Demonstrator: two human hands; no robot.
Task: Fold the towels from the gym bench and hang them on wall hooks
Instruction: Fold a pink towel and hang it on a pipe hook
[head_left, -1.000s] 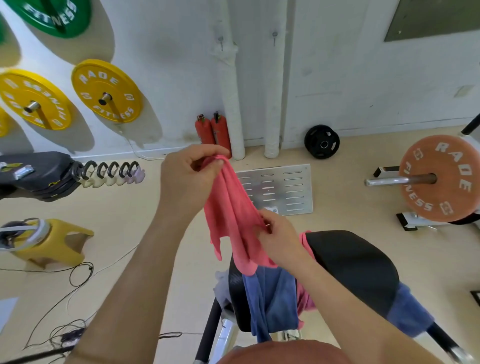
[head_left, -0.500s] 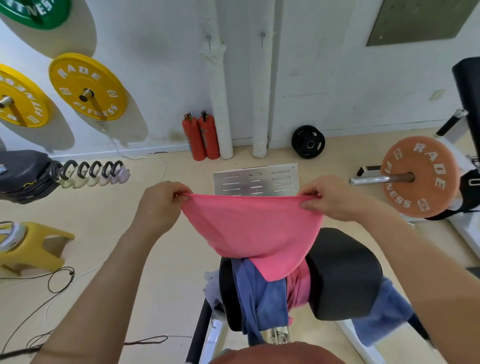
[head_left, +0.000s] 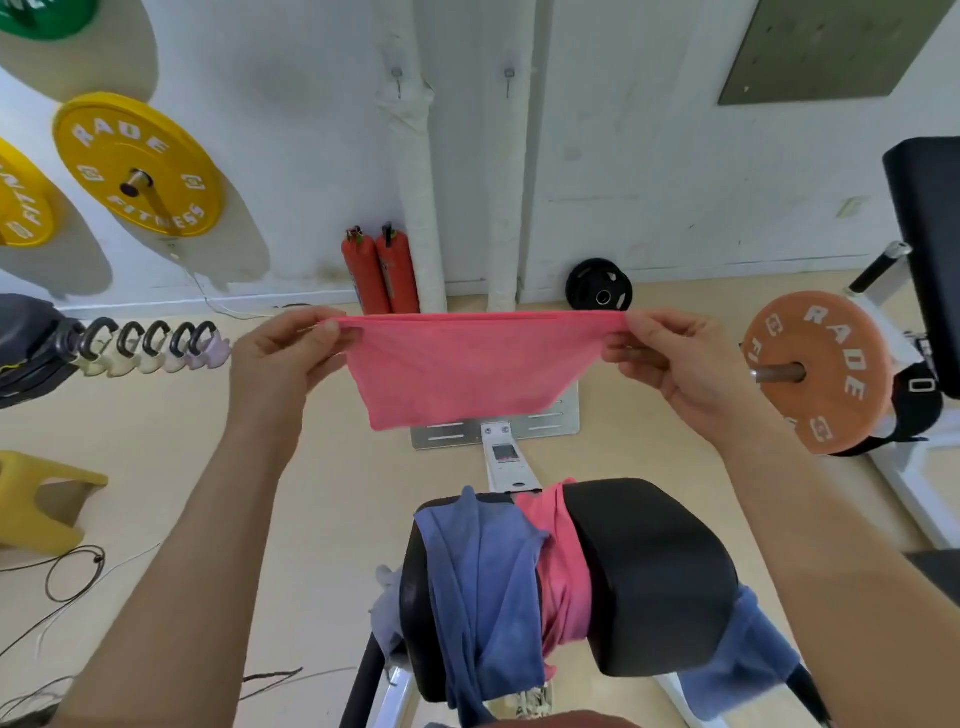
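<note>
A pink towel (head_left: 467, 369) hangs folded and stretched taut in the air between my hands. My left hand (head_left: 285, 353) pinches its left top corner and my right hand (head_left: 675, 358) pinches its right top corner. Below, the black padded gym bench (head_left: 654, 571) carries a blue towel (head_left: 483, 587) and another pink towel (head_left: 563, 571) draped across it. More blue cloth (head_left: 743, 654) hangs off the bench's right side. Two small metal hooks (head_left: 397, 78) (head_left: 509, 75) stick out of the white wall above.
Yellow weight plates (head_left: 137, 166) hang on the wall at left. Two red cylinders (head_left: 379, 270) and a black plate (head_left: 597, 286) stand by the wall pipes. An orange plate on a bar (head_left: 815, 374) is at right. A yellow stool (head_left: 36, 499) and cables lie at left.
My hands went from bunching the pink towel to spreading it wide, then lifted it clear above the bench. The view tilted down toward the bench.
</note>
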